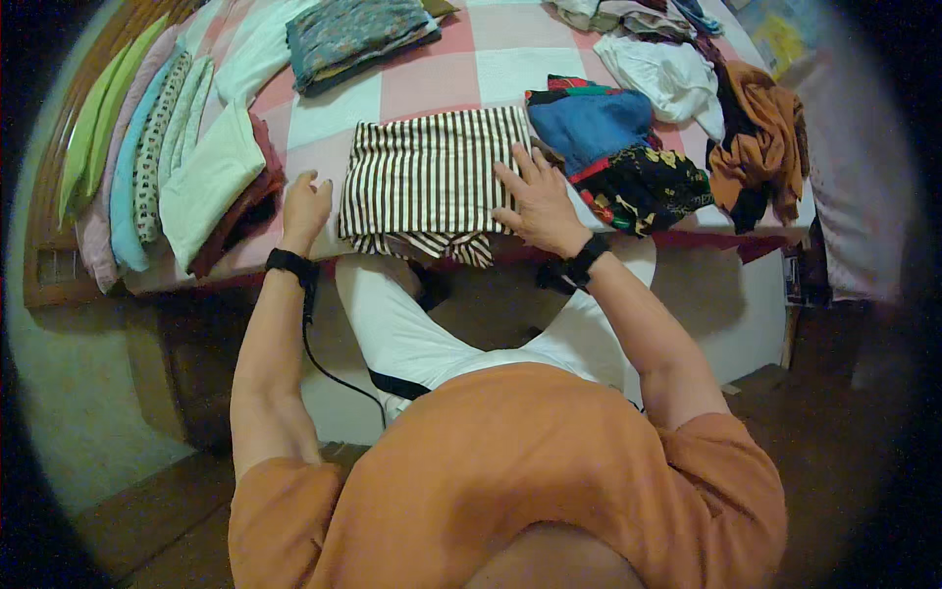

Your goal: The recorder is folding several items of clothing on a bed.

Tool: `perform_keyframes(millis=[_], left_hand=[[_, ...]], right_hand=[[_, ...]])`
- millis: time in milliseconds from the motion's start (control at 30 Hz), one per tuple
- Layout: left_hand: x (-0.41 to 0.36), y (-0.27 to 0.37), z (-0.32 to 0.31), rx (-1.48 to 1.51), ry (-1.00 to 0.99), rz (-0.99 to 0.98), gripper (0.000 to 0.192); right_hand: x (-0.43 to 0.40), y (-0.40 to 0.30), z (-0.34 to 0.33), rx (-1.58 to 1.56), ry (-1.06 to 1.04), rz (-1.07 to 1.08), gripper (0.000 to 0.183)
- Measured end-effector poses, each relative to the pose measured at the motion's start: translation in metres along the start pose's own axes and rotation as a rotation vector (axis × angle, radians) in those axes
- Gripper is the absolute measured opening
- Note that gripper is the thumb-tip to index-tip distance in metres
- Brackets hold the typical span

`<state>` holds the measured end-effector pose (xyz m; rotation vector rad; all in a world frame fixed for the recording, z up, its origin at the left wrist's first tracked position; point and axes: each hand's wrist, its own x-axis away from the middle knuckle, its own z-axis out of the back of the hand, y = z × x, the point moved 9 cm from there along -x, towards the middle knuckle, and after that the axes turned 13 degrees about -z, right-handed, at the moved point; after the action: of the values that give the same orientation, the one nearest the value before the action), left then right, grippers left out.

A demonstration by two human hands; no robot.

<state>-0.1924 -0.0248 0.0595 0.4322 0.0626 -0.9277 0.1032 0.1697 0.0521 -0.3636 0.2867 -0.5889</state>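
Observation:
A striped cloth [430,173] in dark brown and white lies folded into a rough rectangle before me, its lower edge bunched and hanging a little over the bed's front edge. My right hand [539,199] rests on its right side, palm down with fingers spread. To the left of the cloth, apart from it, my left hand [307,210] hovers over or touches the checked bedspread [427,81]; its fingers are loosely curled and nothing shows in them. Both wrists wear black straps.
Pillows or folded cloths [140,147] stand in a row at the left, beside a pale green cloth [213,180]. A folded grey-green patterned cloth [360,37] lies at the back. Rumpled blue clothing [592,125], a white garment [666,77] and a rust-orange garment [762,140] are heaped to the right.

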Motion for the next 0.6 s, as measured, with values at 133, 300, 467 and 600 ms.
perform_keyframes(millis=[133,300,467,600], left_hand=[[0.013,0.061,0.022,0.003,0.119,-0.142,0.028],[0.033,0.145,0.004,0.151,0.057,-0.488,0.024],[0.043,0.200,-0.013,0.199,-0.042,-0.574,0.033],[0.039,0.249,-0.035,0.268,-0.136,-0.557,0.035]], right_hand=[[-0.002,-0.006,0.025,-0.155,0.173,-0.016,0.049],[-0.015,0.028,0.027,-0.398,0.185,-0.267,0.033],[-0.004,0.046,0.015,-0.493,0.082,-0.426,0.032],[0.014,0.067,0.005,-0.567,0.180,-0.465,0.036]])
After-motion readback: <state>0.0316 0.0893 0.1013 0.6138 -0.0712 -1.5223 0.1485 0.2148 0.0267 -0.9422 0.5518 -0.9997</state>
